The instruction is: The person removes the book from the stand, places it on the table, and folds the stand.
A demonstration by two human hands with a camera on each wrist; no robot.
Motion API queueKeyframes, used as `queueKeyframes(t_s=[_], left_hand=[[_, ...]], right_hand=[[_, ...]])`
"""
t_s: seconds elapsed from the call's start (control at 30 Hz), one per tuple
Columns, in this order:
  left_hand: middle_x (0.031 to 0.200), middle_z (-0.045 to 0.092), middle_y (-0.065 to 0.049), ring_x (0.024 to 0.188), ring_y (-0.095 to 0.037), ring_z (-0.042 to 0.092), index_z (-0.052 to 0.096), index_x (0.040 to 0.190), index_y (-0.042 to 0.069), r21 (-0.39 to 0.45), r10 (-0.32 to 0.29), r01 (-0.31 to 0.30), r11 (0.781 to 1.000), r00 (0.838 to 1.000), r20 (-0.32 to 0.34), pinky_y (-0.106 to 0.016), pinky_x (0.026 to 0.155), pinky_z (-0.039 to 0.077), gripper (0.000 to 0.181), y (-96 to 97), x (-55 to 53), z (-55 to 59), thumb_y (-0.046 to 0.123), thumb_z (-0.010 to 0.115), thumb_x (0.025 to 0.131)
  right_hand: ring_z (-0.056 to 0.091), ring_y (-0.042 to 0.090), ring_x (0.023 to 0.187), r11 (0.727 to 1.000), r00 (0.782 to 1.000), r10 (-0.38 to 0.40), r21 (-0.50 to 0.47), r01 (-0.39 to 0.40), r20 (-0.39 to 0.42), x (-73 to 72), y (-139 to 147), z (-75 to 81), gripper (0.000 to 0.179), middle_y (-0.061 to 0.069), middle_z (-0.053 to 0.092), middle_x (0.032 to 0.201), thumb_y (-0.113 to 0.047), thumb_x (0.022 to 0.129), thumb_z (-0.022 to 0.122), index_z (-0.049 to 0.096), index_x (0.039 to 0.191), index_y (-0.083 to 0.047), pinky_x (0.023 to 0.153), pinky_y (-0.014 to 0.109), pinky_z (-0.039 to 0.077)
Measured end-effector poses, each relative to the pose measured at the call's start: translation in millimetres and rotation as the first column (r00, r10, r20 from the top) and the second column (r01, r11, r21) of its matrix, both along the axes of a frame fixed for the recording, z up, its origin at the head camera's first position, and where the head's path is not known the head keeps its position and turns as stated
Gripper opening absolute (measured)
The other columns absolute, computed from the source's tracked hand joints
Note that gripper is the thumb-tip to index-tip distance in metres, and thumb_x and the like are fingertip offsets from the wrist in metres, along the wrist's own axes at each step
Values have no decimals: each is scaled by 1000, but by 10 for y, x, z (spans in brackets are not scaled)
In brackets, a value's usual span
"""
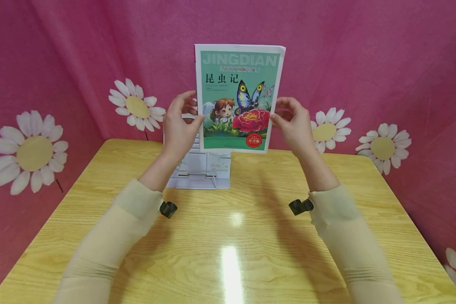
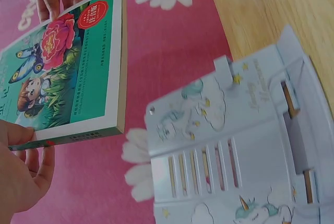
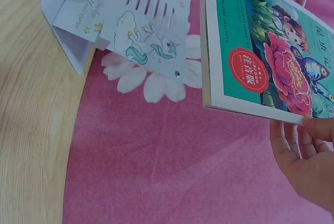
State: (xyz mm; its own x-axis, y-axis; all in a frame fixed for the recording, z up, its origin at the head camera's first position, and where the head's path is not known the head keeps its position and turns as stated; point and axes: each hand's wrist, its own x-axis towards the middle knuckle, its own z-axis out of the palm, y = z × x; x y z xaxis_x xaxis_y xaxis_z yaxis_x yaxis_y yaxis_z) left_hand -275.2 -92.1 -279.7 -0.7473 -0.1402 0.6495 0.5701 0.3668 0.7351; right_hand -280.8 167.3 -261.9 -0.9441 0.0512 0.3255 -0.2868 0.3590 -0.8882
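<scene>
A green-covered book with a butterfly, a child and a red flower is held upright in the air, cover toward me. My left hand grips its left edge, thumb on the front and fingers behind. At the opposite edge my right hand pinches it the same way. Behind and below the book stands a white book stand with unicorn drawings, slots and a clear lower ledge. In the head view the book hides much of that stand.
The stand rests on a wooden table near its back edge. Pink cloth printed with large white daisies hangs behind and at both sides. Small black wrist cameras sit at the cuffs of the pale sleeves.
</scene>
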Motion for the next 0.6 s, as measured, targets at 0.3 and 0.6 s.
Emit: queueKeyframes(t_s=[0.3, 0.6], left_hand=[[102, 60, -11, 85, -18, 61, 57, 125, 8, -8, -90, 90, 996, 996, -23, -33, 73, 57, 49, 68, 114, -10, -1, 72, 80], [101, 59, -10, 83, -16, 61, 59, 126, 9, -12, -156, 156, 988, 988, -9, -28, 70, 56, 51, 218, 315, -90, 0, 74, 79]], right_hand=[[57, 14, 99, 998, 998, -50, -30, 50, -22, 260, 143, -29, 35, 4, 58, 114, -14, 90, 63, 56, 125, -13, 81, 23, 54], [57, 15, 95, 996, 996, -56, -78, 51, -71, 532, 359, -161, 39, -1, 56, 112, -9, 89, 63, 57, 127, -11, 74, 15, 53]])
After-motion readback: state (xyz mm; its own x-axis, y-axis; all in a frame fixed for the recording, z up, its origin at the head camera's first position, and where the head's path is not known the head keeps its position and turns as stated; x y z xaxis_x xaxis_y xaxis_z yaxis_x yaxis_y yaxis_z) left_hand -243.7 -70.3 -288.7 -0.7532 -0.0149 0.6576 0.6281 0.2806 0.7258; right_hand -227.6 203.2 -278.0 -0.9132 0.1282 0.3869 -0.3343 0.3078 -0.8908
